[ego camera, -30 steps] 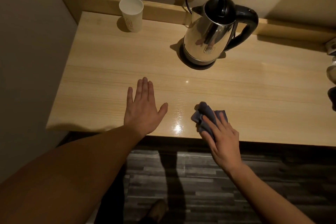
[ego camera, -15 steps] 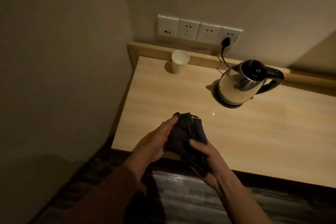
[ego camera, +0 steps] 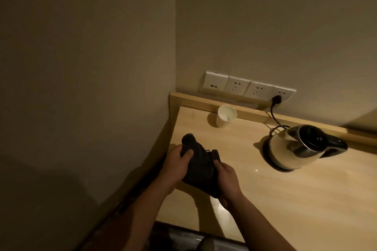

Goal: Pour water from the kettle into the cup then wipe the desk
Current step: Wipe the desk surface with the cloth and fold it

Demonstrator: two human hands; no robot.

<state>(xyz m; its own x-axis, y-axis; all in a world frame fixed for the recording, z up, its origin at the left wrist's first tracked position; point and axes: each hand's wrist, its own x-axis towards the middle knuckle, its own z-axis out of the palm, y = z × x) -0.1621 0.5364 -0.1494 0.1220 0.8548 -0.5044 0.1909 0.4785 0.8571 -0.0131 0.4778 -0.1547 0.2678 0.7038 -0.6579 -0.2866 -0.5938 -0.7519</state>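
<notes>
Both hands now bunching dark crumpled cloth (ego camera: 201,166): left hand (ego camera: 176,166), right hand (ego camera: 226,180) clamped. Refold flat, wipe tabletop (ego camera: 306,199) toward 2 o'clock.

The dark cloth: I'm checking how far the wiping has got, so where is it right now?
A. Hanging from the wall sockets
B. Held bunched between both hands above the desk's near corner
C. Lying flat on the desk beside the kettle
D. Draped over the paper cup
B: the dark cloth is gripped by the left hand and right hand, bunched between them, apart from the kettle and paper cup.
</notes>
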